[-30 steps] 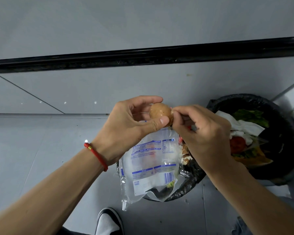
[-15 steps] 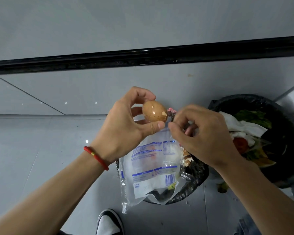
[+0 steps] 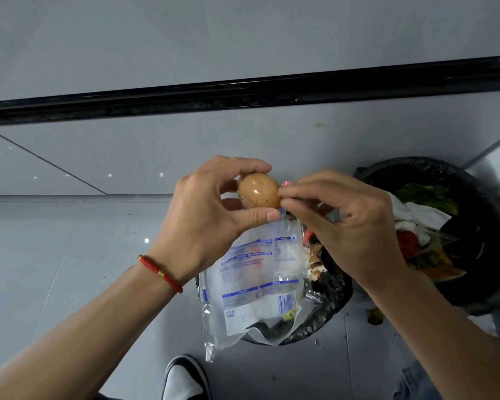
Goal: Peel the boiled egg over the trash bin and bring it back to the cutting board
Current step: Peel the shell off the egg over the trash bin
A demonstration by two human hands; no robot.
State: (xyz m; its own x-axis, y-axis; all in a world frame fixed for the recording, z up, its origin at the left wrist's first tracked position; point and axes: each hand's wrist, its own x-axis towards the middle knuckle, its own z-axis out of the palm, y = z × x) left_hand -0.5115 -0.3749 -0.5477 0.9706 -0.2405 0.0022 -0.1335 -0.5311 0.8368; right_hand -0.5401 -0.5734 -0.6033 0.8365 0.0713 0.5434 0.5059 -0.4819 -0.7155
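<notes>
Nearest us a black-and-white shoe (image 3: 185,379) stands on the grey floor (image 3: 55,255), and just beyond it a clear printed plastic bag (image 3: 254,287) lies over the near trash bin (image 3: 326,307). Above that bin our left hand (image 3: 211,215) has its grip curled around the brown egg (image 3: 259,189), while our right hand (image 3: 350,223) pinches the shell at the egg's right side. Farther right, a second black-lined bin (image 3: 474,226) holds food scraps.

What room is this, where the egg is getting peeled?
Probably a kitchen corner. Two black-lined bins sit on a shiny grey tiled floor: the near bin holds eggshell, the far bin holds vegetable scraps.
</notes>
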